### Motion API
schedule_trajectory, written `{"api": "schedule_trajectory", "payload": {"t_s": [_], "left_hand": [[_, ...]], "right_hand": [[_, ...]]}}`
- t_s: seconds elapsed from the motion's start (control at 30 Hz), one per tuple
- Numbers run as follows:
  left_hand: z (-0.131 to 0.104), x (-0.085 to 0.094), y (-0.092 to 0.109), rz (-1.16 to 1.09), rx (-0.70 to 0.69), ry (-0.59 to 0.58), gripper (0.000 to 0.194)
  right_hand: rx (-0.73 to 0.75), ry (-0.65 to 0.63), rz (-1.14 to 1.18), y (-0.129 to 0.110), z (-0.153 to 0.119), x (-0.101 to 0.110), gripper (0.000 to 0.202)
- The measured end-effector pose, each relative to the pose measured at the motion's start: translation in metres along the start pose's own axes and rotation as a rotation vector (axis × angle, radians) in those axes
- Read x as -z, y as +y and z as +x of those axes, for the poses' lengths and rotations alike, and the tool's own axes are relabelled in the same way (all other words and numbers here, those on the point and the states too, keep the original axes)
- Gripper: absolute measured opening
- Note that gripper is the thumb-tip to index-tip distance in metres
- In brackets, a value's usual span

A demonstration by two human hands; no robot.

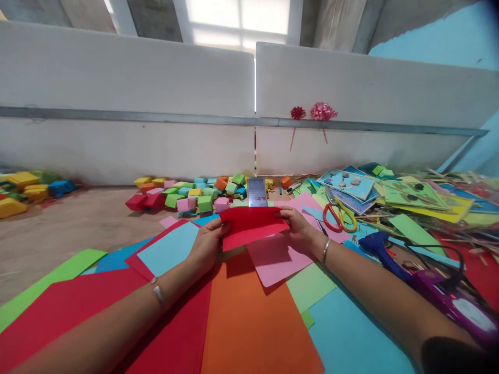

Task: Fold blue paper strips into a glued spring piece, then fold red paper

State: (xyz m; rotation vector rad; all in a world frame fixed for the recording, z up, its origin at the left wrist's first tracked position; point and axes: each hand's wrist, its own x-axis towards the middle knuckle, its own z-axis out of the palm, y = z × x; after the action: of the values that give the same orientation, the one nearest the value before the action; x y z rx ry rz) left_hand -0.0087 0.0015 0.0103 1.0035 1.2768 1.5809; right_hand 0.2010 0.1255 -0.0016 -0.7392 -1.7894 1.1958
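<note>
A piece of red paper [253, 227] is stretched between my two hands, above the sheets on the table. My left hand [206, 241] is closed on its left edge, and my right hand [298, 228] pinches the right edge. The paper looks creased or folded lengthwise. Beneath it lie an orange sheet [257, 317] and a pink sheet [273, 262]. Near my left hand rests a light blue sheet [169, 249] over red paper. Scissors [339, 215] with red and yellow handles lie to the right of my right hand.
Small coloured paper boxes [205, 202] line the back, with a phone [257, 192] propped among them. A blue glue gun [384, 254] and a purple power strip [452, 296] with cables sit at right. Decorated cards [346, 183] are piled behind. Two paper flowers [323, 111] hang on the white panel.
</note>
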Motion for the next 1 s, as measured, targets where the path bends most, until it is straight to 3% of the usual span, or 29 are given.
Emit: {"api": "schedule_trajectory", "payload": {"t_s": [0.2, 0.43, 0.57, 0.73, 0.83, 1.0], "left_hand": [[0.001, 0.007, 0.002, 0.202, -0.127, -0.040, 0.031], [-0.003, -0.002, 0.011, 0.428, -0.445, -0.011, 0.042], [-0.006, 0.002, 0.008, 0.529, -0.469, 0.093, 0.020], [0.001, 0.009, 0.001, 0.502, -0.351, 0.227, 0.036], [0.003, 0.009, 0.001, 0.489, -0.293, 0.222, 0.043], [0.000, 0.008, 0.002, 0.529, -0.297, 0.210, 0.034]], "right_hand": [[-0.342, -0.028, 0.259, 0.010, 0.007, 0.005, 0.032], [-0.476, 0.001, 0.412, 0.005, 0.009, 0.000, 0.038], [-0.439, -0.069, 0.434, -0.004, 0.004, -0.003, 0.030], [-0.274, -0.076, 0.399, -0.017, -0.002, 0.000, 0.021], [-0.160, -0.027, 0.339, -0.022, -0.004, -0.002, 0.020], [-0.038, 0.013, 0.265, -0.024, -0.006, -0.011, 0.030]]}}
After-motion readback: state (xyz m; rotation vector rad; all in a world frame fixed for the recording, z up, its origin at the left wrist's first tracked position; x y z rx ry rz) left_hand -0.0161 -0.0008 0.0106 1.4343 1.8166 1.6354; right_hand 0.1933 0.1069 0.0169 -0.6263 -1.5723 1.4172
